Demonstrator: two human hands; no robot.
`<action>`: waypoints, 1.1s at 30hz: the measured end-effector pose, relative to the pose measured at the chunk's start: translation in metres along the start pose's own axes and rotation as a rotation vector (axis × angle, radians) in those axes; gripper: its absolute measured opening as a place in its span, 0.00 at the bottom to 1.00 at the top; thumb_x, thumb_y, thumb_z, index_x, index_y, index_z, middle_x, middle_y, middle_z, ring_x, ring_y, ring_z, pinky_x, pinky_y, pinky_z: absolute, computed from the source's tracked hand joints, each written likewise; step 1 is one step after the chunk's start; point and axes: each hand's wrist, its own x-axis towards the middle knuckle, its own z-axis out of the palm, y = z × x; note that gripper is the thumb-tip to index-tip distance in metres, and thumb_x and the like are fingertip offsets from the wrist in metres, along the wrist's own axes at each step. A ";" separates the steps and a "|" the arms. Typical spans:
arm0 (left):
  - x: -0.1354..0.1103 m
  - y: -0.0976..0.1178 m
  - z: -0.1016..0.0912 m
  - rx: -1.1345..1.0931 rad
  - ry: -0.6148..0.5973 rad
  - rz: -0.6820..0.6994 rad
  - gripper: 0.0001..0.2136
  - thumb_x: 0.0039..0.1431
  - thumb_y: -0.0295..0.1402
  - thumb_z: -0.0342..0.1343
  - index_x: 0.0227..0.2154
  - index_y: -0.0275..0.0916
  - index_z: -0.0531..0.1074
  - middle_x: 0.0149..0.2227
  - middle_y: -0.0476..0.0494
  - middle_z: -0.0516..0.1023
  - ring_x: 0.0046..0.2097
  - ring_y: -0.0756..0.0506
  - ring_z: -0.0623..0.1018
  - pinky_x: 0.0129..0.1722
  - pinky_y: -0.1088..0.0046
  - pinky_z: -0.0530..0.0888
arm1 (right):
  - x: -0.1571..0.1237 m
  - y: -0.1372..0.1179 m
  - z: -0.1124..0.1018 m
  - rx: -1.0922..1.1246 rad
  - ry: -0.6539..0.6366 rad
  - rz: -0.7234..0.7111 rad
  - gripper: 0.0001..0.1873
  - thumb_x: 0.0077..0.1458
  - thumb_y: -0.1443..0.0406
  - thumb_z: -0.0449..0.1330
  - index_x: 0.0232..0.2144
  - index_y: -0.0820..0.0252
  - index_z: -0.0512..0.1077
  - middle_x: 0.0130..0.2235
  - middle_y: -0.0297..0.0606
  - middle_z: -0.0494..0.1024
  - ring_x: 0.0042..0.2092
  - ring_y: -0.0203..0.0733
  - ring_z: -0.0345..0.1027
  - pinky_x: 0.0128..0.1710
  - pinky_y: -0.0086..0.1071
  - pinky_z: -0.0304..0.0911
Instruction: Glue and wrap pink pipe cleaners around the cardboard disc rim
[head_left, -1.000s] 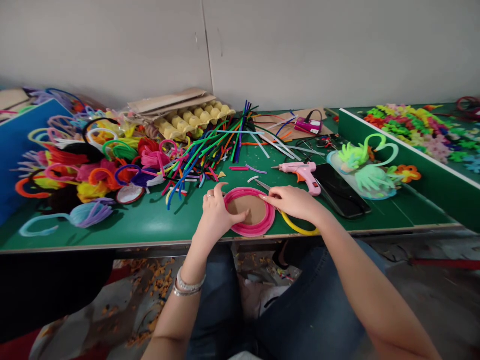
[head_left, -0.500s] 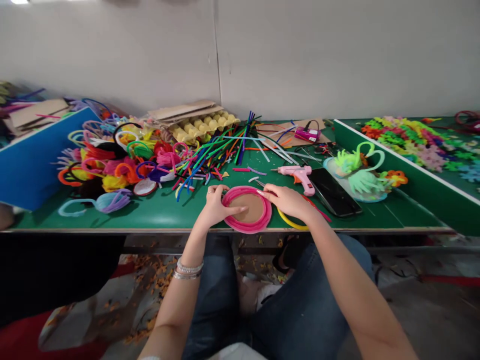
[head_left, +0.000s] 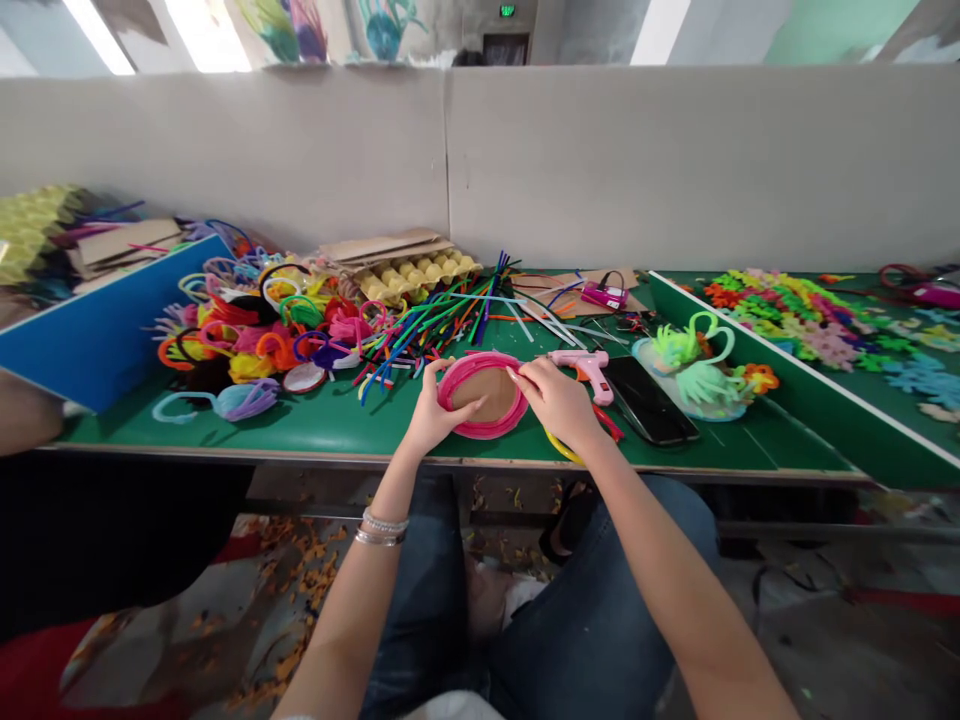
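Grey partition boards back a cluttered green desk [head_left: 315, 425]. Near the middle of its front edge lies a cardboard disc [head_left: 489, 393] rimmed with pink pipe cleaners [head_left: 480, 430]. The left hand [head_left: 433, 412] pinches the left rim, thumb on the cardboard. The right hand [head_left: 559, 400] grips the right rim with curled fingers. The disc looks light and bendable and its fuzzy wire soft and springy, so opposite edges seem the best hold. A glue gun [head_left: 589, 365] lies just beside the right hand.
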 end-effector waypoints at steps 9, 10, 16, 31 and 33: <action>-0.001 0.002 0.000 0.023 0.026 -0.053 0.31 0.45 0.43 0.63 0.49 0.41 0.55 0.50 0.39 0.68 0.50 0.43 0.73 0.45 0.68 0.73 | -0.001 0.000 0.001 0.034 -0.005 -0.015 0.19 0.64 0.56 0.43 0.37 0.57 0.71 0.43 0.39 0.72 0.44 0.40 0.66 0.29 0.28 0.53; -0.001 0.001 0.000 0.013 0.026 -0.061 0.31 0.45 0.43 0.64 0.49 0.41 0.55 0.50 0.40 0.68 0.49 0.43 0.74 0.45 0.68 0.73 | -0.001 0.001 0.002 0.061 -0.012 -0.014 0.19 0.63 0.56 0.43 0.36 0.57 0.71 0.42 0.39 0.72 0.43 0.39 0.66 0.30 0.28 0.54; -0.001 -0.003 0.001 -0.039 0.051 -0.026 0.32 0.43 0.41 0.65 0.48 0.41 0.56 0.48 0.41 0.69 0.47 0.44 0.75 0.44 0.68 0.73 | 0.002 0.009 0.005 0.190 -0.019 -0.046 0.18 0.63 0.56 0.45 0.31 0.57 0.68 0.38 0.37 0.72 0.39 0.38 0.67 0.33 0.29 0.56; -0.003 -0.006 0.003 0.000 0.101 0.077 0.32 0.42 0.39 0.67 0.48 0.41 0.57 0.51 0.40 0.67 0.49 0.44 0.74 0.47 0.68 0.72 | 0.001 0.007 0.006 0.162 0.046 -0.016 0.17 0.62 0.56 0.48 0.27 0.58 0.69 0.34 0.34 0.73 0.34 0.35 0.66 0.27 0.28 0.51; -0.003 -0.005 0.002 -0.003 0.100 0.065 0.32 0.43 0.39 0.66 0.49 0.41 0.57 0.50 0.40 0.67 0.49 0.44 0.74 0.46 0.68 0.73 | 0.002 0.008 0.005 0.120 0.053 0.016 0.19 0.61 0.54 0.49 0.25 0.58 0.68 0.30 0.34 0.73 0.31 0.35 0.65 0.26 0.28 0.49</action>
